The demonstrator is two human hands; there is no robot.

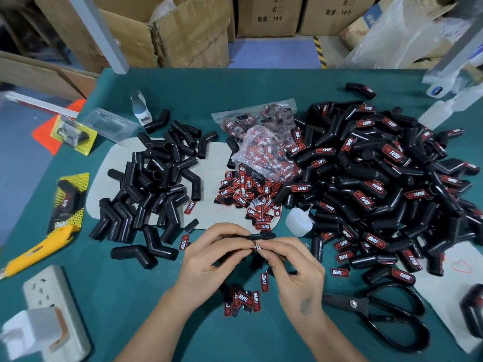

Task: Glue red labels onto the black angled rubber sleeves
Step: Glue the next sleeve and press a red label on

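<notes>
Sleeve (pixel 236 237), black and angled, held at the centre of the work between both hands above the teal table (pixel 130 296). Left hand (pixel 211 253) is closed around the sleeve body; right hand (pixel 290 259) pinches a red label (pixel 256 247) against the sleeve with thumb and fingertips (pixel 262 242). Most of the sleeve is hidden by the fingers, so whether the label sits square cannot be told. Just beyond the right hand stands the small glue bottle (pixel 298 222); below both wrists lie loose labels (pixel 244 300). Unlabelled sleeves (pixel 151 178) lie beyond the left hand, the labelled pile (pixel 379 178) beyond the right. Probable faults: a skewed label if the pinch slides before the glue grips; lifted edges if pressure is released early; glue on fingertips, picking up stray labels.
</notes>
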